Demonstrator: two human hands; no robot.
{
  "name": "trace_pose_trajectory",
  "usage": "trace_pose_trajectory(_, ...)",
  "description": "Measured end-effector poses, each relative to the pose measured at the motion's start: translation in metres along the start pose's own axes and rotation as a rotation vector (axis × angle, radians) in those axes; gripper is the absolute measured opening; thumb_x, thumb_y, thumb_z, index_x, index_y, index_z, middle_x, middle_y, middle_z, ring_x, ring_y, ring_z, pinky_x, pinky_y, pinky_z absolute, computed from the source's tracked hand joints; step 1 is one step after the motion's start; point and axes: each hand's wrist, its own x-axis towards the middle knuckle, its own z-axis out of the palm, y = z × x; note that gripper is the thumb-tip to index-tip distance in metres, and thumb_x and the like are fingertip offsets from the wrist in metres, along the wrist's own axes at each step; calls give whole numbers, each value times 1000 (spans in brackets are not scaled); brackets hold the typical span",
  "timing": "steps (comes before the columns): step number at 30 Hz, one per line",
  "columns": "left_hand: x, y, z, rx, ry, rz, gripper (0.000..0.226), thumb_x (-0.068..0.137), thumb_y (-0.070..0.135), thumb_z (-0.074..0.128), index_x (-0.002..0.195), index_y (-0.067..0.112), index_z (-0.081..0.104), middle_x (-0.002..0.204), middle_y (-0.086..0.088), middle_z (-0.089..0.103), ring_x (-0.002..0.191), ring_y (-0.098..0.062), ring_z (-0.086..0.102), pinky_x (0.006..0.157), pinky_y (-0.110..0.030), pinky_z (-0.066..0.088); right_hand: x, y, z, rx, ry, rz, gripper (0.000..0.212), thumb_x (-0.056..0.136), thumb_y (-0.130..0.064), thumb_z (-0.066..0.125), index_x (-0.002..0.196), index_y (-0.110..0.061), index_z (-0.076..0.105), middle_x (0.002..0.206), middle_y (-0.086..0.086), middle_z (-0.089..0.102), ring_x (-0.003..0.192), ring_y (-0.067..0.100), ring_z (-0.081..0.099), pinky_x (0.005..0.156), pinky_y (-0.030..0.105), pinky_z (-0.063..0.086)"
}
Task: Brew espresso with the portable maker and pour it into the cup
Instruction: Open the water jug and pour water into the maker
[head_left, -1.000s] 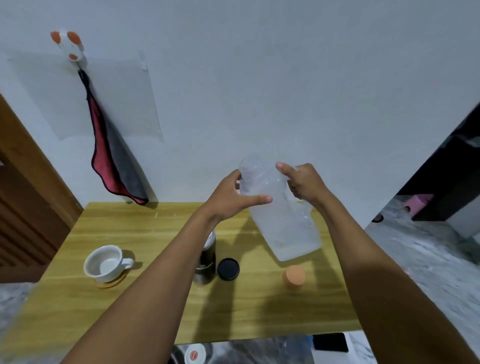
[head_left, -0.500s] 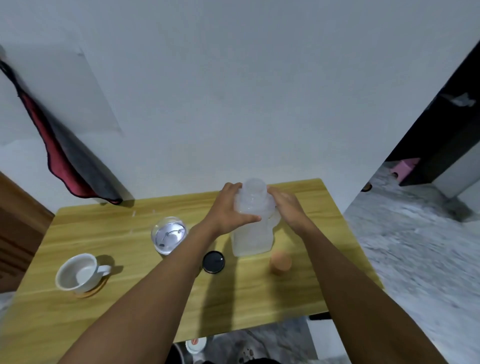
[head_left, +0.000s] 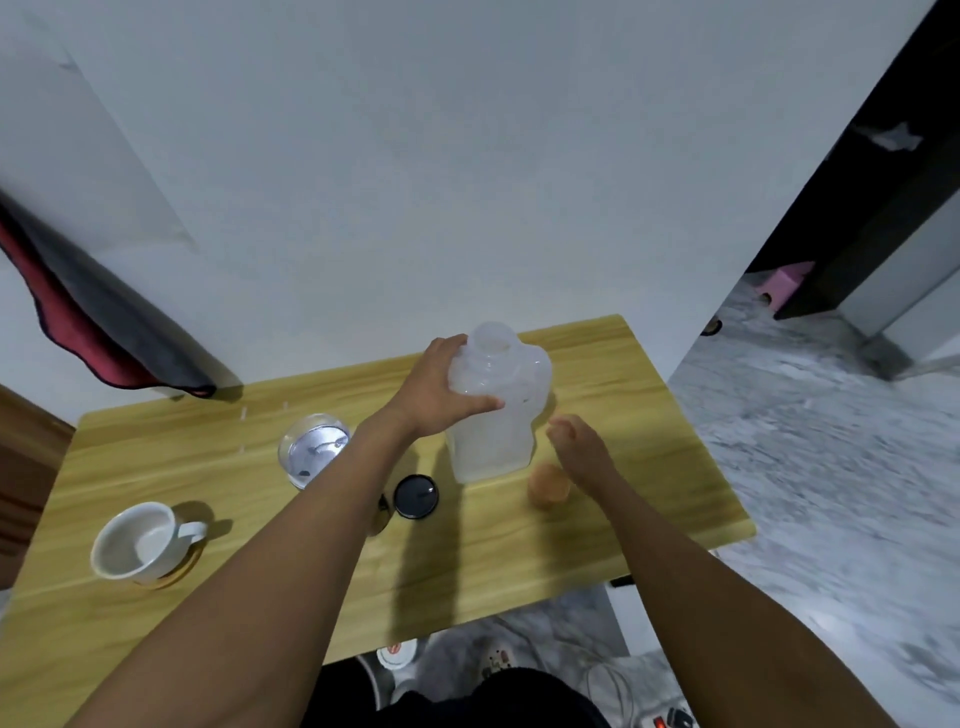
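Both our bare forearms reach forward from the bottom of the view, the left rising from the lower left, the right from the lower right. Our left hand (head_left: 441, 389) grips the shoulder of the bottle (head_left: 493, 441), thumb laid across its near face and fingers curled round behind, by the neck. Our right hand (head_left: 576, 452) hangs just beside the bottle's right side, apart from it, fingers loosely curled and holding nothing; it is blurred.

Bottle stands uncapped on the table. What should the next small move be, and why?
Probably the right hand picks up the orange cap beside it, since the left hand grips the open bottle, ready for capping.
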Motion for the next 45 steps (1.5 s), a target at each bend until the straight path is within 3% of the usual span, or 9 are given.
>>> trace_pose_trajectory(6,0,-3,1,2,2,-8,93,75,33,91,152,19,41,142,1,44,131,-16,45,109,-35,41,-17,26,30,-332,-214,54,67,88,-24,72,146,-4,44,147,16,48,135,31,46,108,34,38)
trace_pose_trajectory(9,1,-3,0,5,-7,-14,96,76,32,90,154,18,37,146,0,42,134,-18,44,112,-38,41,-19,26,35,-323,-120,72,55,93,-21,60,145,-8,47,144,13,53,131,29,50,107,33,39)
trace_pose_trajectory(13,0,-1,-1,0,-19,-22,98,77,32,90,156,17,34,151,-1,40,139,-19,41,114,-39,39,-25,10,19,-49,123,95,49,88,-31,69,130,-8,60,126,11,65,116,32,60,94,37,45)
trace_pose_trajectory(17,0,-1,-1,-9,-27,-20,98,77,32,90,156,16,34,149,-1,40,138,-18,42,103,-25,35,-31,-28,-13,144,315,-101,26,89,-34,52,86,-14,68,88,8,67,79,23,59,75,39,49)
trace_pose_trajectory(20,0,-1,-1,-12,-33,-15,98,76,32,90,156,16,35,149,-1,40,138,-18,42,101,-25,34,-31,-67,-37,362,419,-145,40,89,-37,64,118,-9,66,114,0,69,98,15,61,81,29,48)
trace_pose_trajectory(23,2,-5,0,-8,-22,1,98,76,33,90,155,16,36,149,-1,40,138,-18,43,102,-25,35,-32,-112,-56,343,356,-346,61,81,-52,70,135,-26,60,126,-17,61,109,-6,57,78,3,42)
trace_pose_trajectory(26,7,-13,1,-1,-8,26,99,74,37,91,155,18,36,150,0,41,139,-17,42,105,-27,36,-33,-149,-61,187,264,-549,55,69,-58,75,119,-40,60,108,-19,62,93,-10,59,73,8,46)
trace_pose_trajectory(36,11,-22,-2,7,52,153,93,71,46,91,149,25,43,133,14,46,120,-9,49,86,-21,41,-6,-160,-41,-100,92,-728,56,63,-73,66,112,-45,66,112,-24,66,94,-10,60,79,20,49)
trace_pose_trajectory(45,13,-31,0,43,90,263,100,63,58,88,149,28,47,143,5,54,124,-20,59,108,-42,50,3,-148,-36,-177,166,-917,53,63,-76,64,107,-47,65,103,-25,63,90,-11,60,73,19,47)
